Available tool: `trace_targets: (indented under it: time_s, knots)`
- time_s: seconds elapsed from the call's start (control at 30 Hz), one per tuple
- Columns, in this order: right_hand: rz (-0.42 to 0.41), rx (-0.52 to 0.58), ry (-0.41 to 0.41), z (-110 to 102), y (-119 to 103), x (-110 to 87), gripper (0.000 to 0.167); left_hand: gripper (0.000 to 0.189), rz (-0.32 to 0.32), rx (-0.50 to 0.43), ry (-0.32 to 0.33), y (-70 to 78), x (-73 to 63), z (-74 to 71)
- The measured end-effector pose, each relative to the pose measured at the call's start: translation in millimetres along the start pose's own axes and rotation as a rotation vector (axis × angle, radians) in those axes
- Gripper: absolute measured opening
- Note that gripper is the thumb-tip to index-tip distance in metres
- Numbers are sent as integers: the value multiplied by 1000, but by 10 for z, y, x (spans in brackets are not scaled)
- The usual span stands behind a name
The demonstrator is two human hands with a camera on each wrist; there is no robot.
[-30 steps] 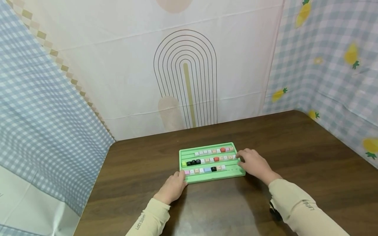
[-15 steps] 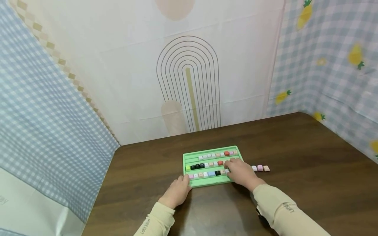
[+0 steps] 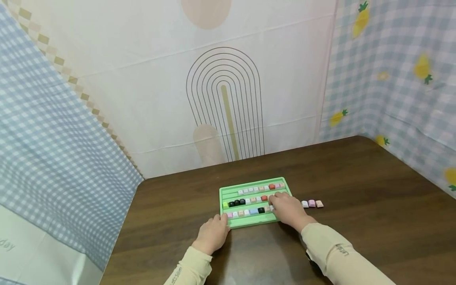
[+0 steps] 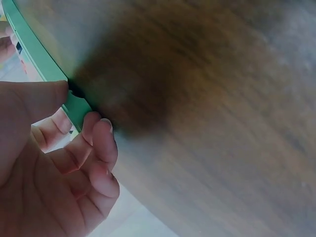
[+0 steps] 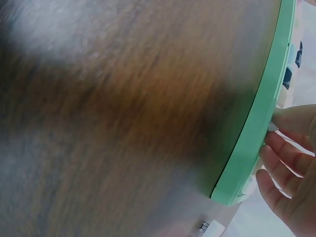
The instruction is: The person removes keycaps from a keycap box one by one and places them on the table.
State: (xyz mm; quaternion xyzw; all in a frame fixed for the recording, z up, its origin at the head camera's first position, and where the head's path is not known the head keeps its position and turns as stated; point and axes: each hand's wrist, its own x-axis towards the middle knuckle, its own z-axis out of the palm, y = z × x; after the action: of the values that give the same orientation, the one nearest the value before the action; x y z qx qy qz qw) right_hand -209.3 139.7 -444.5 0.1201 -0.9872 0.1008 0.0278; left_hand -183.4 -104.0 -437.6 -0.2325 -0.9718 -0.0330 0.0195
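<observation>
A green tray (image 3: 249, 226) holds three rows of small keyboard keycaps. My left hand (image 3: 212, 234) grips its near left corner; in the left wrist view the thumb (image 4: 47, 98) presses the rim and the other fingers curl by the corner. Over the right part of the nearest row is my right hand (image 3: 289, 209). In the right wrist view its thumb and fingers pinch a white keycap (image 5: 272, 127) at the tray's near side. That row shows pink, white, peach, blue and black keycaps (image 3: 261, 210); its right end is hidden by the hand.
To the right of the tray, a white keycap (image 3: 304, 204), a pink keycap (image 3: 311, 203) and a peach keycap (image 3: 319, 204) lie loose on the brown wooden table (image 3: 171, 213). Patterned cloths (image 3: 156, 79) hang behind the table and at both sides.
My right hand has moved from the tray's right edge leftward and nearer, to the nearest row, uncovering the loose keycaps. In the last half second it barely shifts. My left hand keeps its corner.
</observation>
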Motion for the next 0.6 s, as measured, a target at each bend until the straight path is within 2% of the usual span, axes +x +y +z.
trace_targets:
  time_s: [0.17,0.3,0.6]
  knots:
    - [6,38,10,-72,47,-26,12,20,-2,-49,-47,6,11,5]
    - [53,83,10,-198,165,-65,12,21,-3,-92,-86,2,37,10]
    - [145,149,12,-555,613,-226,15,22,26,-95,-67,-34,36,11]
